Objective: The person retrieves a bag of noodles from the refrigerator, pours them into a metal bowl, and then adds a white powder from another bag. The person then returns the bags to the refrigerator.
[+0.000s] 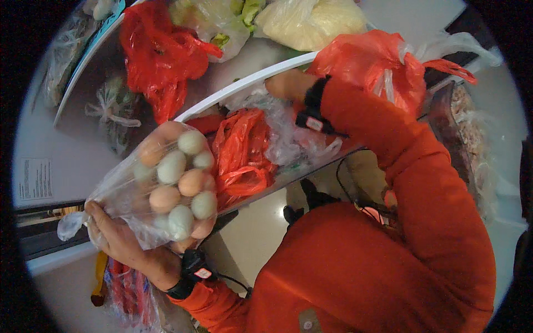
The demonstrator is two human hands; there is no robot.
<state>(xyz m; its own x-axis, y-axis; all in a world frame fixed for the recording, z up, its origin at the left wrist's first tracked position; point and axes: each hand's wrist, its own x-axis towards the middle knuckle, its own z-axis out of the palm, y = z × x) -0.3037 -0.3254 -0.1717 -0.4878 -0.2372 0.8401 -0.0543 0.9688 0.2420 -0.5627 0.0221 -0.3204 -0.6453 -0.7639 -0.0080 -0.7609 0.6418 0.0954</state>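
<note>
My left hand (120, 245) is closed on the gathered neck of a clear plastic bag of eggs (170, 187), with pale green and brown eggs inside. The bag hangs over the left end of an open refrigerator drawer or bin. My right hand (289, 84) reaches over the bin by its white rim (250, 79); its fingers are blurred and partly hidden, so I cannot tell if it holds anything. Below it lie crumpled clear plastic bags (287, 133) and a red plastic bag (245, 154). A tied red bag (358, 58) lies just beyond my right forearm.
Behind the rim are another red bag (162, 54), a clear bag with leafy greens (216, 25) and a bag of something pale yellow (310, 23). A knotted bag (114, 108) lies at the left. A long bag of pinkish-brown food (466, 116) stands at the right.
</note>
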